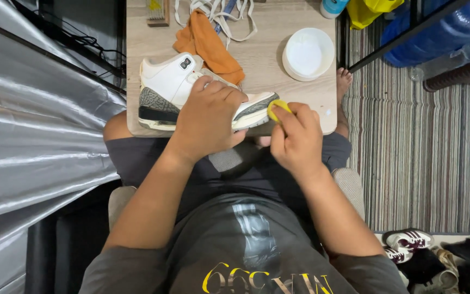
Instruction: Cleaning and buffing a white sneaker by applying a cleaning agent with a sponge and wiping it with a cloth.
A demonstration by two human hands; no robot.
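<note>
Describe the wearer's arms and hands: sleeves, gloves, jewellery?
Both hands, left hand and right hand, are bare: no gloves, rings, watch or wristbands visible. Forearms are uncovered to above the elbow. Short dark grey sleeves belong to a T-shirt with a pale chest graphic and yellow lettering.

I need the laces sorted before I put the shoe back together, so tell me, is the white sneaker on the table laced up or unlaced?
Unlaced. The white laces lie loose on the table, apart from the sneaker.

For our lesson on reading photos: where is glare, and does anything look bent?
Head view: glare streaks the crinkled silver foil sheet; even light on the white-and-grey high-top sneaker under the left hand; right hand sharp; wide-angle lens bows the frame edges.
</note>
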